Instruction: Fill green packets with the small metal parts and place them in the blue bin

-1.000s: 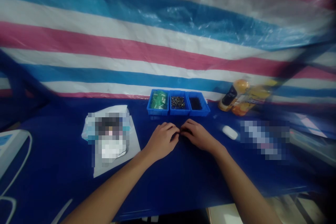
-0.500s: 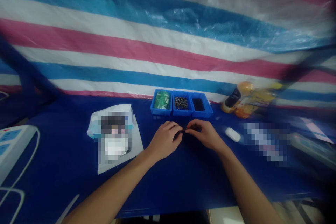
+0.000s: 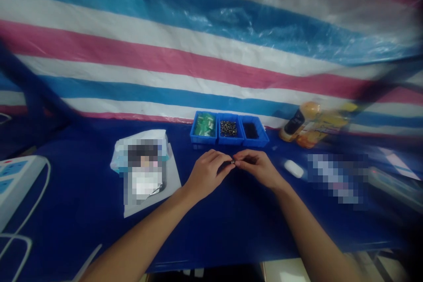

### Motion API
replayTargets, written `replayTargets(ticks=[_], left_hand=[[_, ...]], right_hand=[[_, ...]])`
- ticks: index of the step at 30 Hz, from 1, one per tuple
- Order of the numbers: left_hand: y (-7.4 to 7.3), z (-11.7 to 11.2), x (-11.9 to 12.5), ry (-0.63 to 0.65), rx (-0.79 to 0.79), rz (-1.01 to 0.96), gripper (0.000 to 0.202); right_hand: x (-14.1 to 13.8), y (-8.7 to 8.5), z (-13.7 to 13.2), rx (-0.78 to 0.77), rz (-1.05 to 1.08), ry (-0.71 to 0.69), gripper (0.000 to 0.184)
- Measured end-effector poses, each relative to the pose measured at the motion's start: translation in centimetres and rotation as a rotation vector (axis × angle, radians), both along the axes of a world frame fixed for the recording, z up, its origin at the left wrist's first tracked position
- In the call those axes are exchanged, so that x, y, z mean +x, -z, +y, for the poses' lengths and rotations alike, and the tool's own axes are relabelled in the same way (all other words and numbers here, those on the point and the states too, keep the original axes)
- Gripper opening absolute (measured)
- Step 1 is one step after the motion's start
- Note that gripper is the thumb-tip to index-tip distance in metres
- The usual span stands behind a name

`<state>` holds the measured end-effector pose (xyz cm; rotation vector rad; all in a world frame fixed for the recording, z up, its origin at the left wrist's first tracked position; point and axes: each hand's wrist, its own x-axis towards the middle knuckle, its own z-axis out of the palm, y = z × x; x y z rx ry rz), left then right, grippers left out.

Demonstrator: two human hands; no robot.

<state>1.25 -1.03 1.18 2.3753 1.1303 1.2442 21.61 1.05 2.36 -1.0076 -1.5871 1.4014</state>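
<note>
My left hand (image 3: 209, 172) and my right hand (image 3: 257, 167) meet fingertip to fingertip over the blue table (image 3: 238, 224). Pinched between them is a small dark part with a metallic glint (image 3: 233, 162); its exact kind is too small to make out. Both hands are closed on it. Just beyond them stand three joined blue bins: the left bin (image 3: 191, 137) holds green packets (image 3: 205, 124), the middle bin (image 3: 229, 141) small shiny metal pieces (image 3: 228, 128), and the right bin (image 3: 256, 143) small black pieces (image 3: 250, 130).
Left of my hands lies a white packet (image 3: 158, 136) on a pale sheet, partly pixelated. A power strip (image 3: 20, 185) with a white cable is at far left. On the right are a white rounded case (image 3: 294, 168), an orange bottle (image 3: 300, 119) and a yellow package (image 3: 327, 128). A striped sheet (image 3: 198, 61) hangs behind.
My fingertips have drawn slightly closer together, and the left fingers have straightened a little. A metallic glint now shows between them. The view has shifted slightly.
</note>
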Motion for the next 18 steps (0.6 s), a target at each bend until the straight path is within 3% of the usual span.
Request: replayTargets(ticks=[6, 18], left_hand=[[0.23, 0.05, -0.08, 0.0, 0.016, -0.014, 0.01], [0.57, 0.35, -0.14, -0.03, 0.108, -0.001, 0.009]], right_hand=[[-0.21, -0.3, -0.03, 0.035, -0.101, -0.056, 0.021], [-0.33, -0.09, 0.11, 0.017, -0.072, -0.086, 0.022]])
